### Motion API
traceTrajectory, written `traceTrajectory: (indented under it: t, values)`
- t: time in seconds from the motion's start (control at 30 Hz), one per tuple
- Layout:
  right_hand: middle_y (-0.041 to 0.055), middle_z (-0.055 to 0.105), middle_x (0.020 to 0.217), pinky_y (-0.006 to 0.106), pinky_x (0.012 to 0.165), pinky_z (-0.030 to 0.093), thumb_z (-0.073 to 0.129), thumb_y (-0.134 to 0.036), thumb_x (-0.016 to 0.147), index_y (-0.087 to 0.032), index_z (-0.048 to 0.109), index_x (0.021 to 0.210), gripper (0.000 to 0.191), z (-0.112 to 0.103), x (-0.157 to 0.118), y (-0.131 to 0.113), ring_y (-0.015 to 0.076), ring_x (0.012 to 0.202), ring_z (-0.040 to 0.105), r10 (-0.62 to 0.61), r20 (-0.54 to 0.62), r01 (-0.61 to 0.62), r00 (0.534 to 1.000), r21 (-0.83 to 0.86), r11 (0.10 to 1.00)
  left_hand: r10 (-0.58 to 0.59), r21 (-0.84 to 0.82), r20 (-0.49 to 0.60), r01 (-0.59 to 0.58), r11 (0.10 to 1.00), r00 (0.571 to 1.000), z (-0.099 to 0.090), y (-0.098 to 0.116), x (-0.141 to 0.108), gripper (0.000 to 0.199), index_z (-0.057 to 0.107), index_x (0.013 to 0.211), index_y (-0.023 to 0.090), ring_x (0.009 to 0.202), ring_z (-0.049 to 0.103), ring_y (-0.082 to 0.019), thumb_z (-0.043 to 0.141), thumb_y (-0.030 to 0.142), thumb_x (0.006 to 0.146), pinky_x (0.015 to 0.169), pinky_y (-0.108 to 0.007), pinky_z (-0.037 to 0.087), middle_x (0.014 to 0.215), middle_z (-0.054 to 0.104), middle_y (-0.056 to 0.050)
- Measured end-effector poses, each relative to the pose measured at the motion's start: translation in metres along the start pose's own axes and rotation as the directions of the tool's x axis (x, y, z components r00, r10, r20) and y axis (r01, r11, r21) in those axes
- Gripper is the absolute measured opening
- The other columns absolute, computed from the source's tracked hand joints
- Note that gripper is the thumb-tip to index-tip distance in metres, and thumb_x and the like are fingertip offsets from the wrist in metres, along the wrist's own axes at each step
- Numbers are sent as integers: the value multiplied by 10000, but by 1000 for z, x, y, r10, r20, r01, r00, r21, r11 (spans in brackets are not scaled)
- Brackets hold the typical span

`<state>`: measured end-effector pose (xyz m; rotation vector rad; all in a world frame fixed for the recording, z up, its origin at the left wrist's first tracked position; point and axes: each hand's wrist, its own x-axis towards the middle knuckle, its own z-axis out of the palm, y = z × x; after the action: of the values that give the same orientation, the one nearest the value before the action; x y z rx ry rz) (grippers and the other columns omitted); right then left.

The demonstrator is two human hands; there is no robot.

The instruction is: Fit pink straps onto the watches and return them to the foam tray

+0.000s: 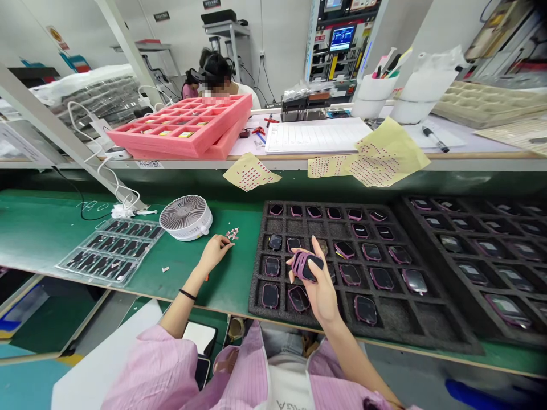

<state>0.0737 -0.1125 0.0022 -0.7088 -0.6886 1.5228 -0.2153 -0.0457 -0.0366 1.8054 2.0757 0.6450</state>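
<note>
My left hand (215, 251) rests low on the green mat, its fingers pinched at a small pink-and-white piece. Several more small pink-and-white pieces (233, 232) lie loose just beyond the fingertips. Over the black foam tray (399, 316), my right hand (321, 285) is closed around several stacked purple watch frames (301, 265) and a dark watch body (315, 270). Its index finger points up and away. Purple-rimmed watches (351, 274) with dark screens sit in many tray compartments, while some compartments hold nothing.
A white fan (186, 217) stands left of my left hand, beside a clear plastic tray of black parts (111, 250). A second black foam tray (478, 245) adjoins on the right. Above runs a shelf with pink foam trays (183, 126) and yellow sheets (388, 152). Another person (217, 71) sits beyond.
</note>
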Motion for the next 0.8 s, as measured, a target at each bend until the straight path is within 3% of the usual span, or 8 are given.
traceTrajectory:
  t: [0.13,0.2,0.23,0.3,0.37,0.43,0.63,0.8]
  values:
    - [60,660,1044,297,553,483,596,-323,856,-316,410,1425,600,0,4,-6,204,820,635,112,20,-113,994,63,992,46,-128,51,-39,991,998,-10,34,-16,114,627,811,154,674,688,-169,618,265,836,680,-267,548,704,704,-24]
    - [77,681,998,296,532,461,587,-330,848,-273,415,1424,603,0,6,-11,215,792,639,246,77,-253,966,106,962,243,-294,-33,-242,925,969,-15,65,-32,152,659,855,157,742,703,-168,633,308,852,710,-265,558,827,742,-49]
    - [83,687,973,294,519,449,579,-332,845,-254,420,1421,603,0,6,-13,220,777,640,310,115,-324,944,121,938,374,-325,-102,-386,863,922,-18,82,-40,152,676,869,163,779,703,-166,642,310,857,737,-264,560,861,747,-53]
    - [80,693,923,288,500,430,559,-332,846,-230,436,1410,586,0,7,-16,225,757,641,403,190,-430,895,135,892,638,-330,-197,-664,671,744,-23,113,-54,100,692,889,167,809,703,-147,643,253,868,775,-247,560,872,750,-51]
    - [65,689,876,284,492,422,540,-326,854,-224,454,1398,561,0,7,-18,226,751,640,447,248,-489,859,140,861,791,-313,-224,-811,495,569,-26,135,-62,81,691,924,162,840,705,-135,627,187,879,789,-226,562,892,753,-57]
    - [53,684,852,282,485,418,531,-325,856,-227,466,1392,549,0,6,-20,225,739,638,466,293,-519,835,142,843,860,-284,-217,-872,398,462,-26,145,-64,104,684,958,162,866,706,-135,605,162,891,804,-228,567,918,755,-63]
    - [71,688,875,282,480,416,522,-330,854,-209,524,1335,496,-4,3,-21,231,738,637,476,356,-542,804,109,833,920,-154,-210,-941,302,330,-21,146,-57,157,655,1026,163,900,700,-157,533,154,928,811,-266,575,943,752,-69]
    - [84,682,836,287,489,449,544,-347,859,-161,661,1032,279,-13,2,-16,229,753,645,497,396,-563,772,64,824,958,-167,-121,-956,240,262,-27,148,-58,178,658,1036,151,1046,667,-181,523,122,923,895,-288,556,1001,731,-103]
